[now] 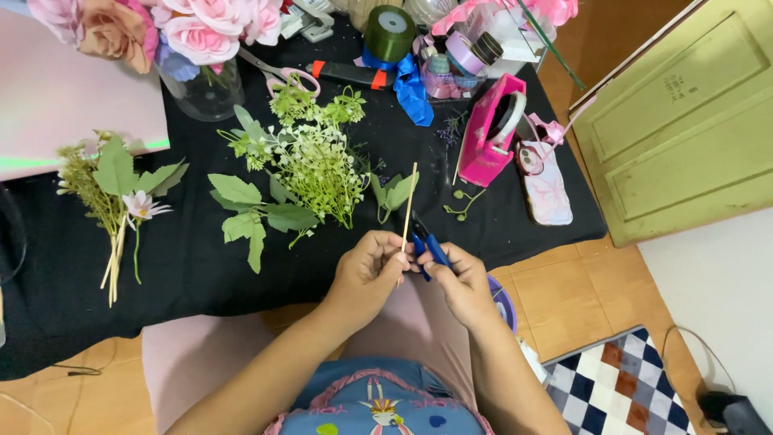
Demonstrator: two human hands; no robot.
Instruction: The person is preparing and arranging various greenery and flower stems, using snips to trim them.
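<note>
Wooden stick [409, 203] pinched in left hand [366, 270], cutters [427, 246] in right hand [463, 282].

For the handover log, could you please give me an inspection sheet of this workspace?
Surface: black cloth over a low table.
Job's things: thin wooden stick; blue-handled cutters at its lower end.
Clutter: green sprigs, loose leaves, small bunch, rose vase, pink tape dispenser, ribbon spools.
Grips: left hand pinches the stick; right hand holds the cutters.
Cables: dark lead on the floor, right.
Surroundings: green door, checked mat.
</note>
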